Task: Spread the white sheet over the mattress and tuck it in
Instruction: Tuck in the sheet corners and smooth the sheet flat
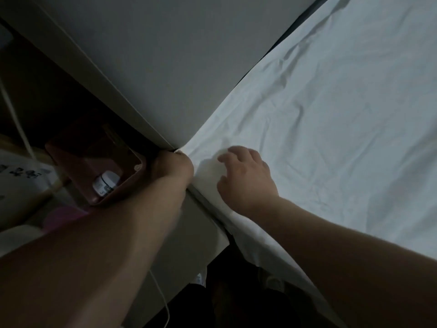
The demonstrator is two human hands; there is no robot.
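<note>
Head cam, pretty dim shot. The white sheet (331,138) covers the top of the mattress (201,192) and drapes over its near edge, wrinkled all over, with one corner pulled right up to where the mattress meets the grey headboard (165,67). The left hand (173,165) is down at that corner, off the edge of the bed, fingers curled and out of sight; it looks like it's clutching the sheet corner, but it's dark there so I can't swear to it. The right hand (246,178) sits on top of the sheet just beside that corner, fingers loosely spread and resting on the fabric, holding nothing.

Beside the bed there's a reddish open box (94,162) with a small white bottle (106,183) inside, and a thin white cable (160,299) hanging down along the bed frame.
</note>
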